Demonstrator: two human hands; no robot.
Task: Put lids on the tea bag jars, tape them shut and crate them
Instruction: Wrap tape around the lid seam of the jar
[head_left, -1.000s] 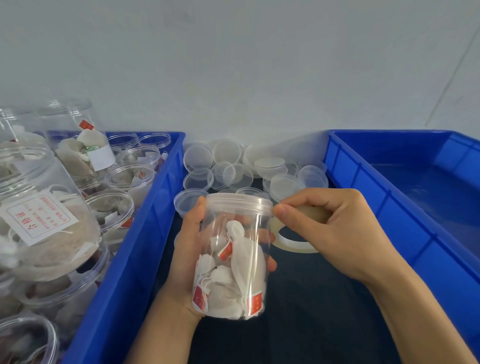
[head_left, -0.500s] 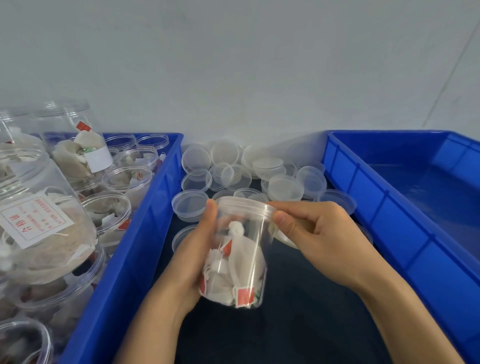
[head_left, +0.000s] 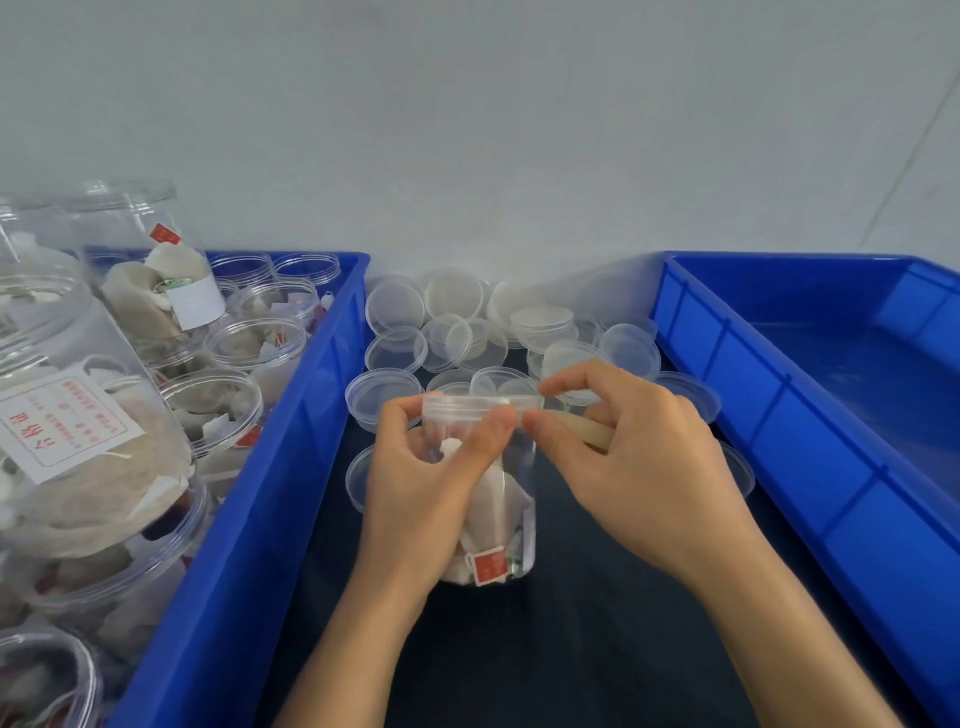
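The jar (head_left: 485, 499) stands upright on the dark worktop (head_left: 597, 639), in the gap between the two blue crates, with its lid (head_left: 480, 407) already on. It is a clear plastic cylinder with thin, glossy walls; inside it lie soft white tea bags (head_left: 485, 514) with small red tags. The lid is a shallow clear cap with a straight rim.

The step in hand looks like the taping. The left hand (head_left: 431, 493) is wrapped around the upper part of the jar, its grip closed on the wall, and its thumb presses on the lid rim. The right hand (head_left: 639, 467) holds its thumb and forefinger pinched together at the rim, just beside the left thumb, as if on the end of a tape strip; the strip itself is too transparent to see. Under the right palm a beige, ring-shaped tape roll (head_left: 592, 431) shows, partly hidden.

The next move, I think, needs the tape to be drawn around the joint of lid and jar while the left hand turns or steadies the jar. The smooth wall may slip.

Behind the jar many loose lids (head_left: 452, 332) lie in a heap, round and translucent. The left crate (head_left: 291, 415) holds open jars of tea bags. The right crate (head_left: 810, 395), of hard shiny plastic, shows no jars in the visible part.
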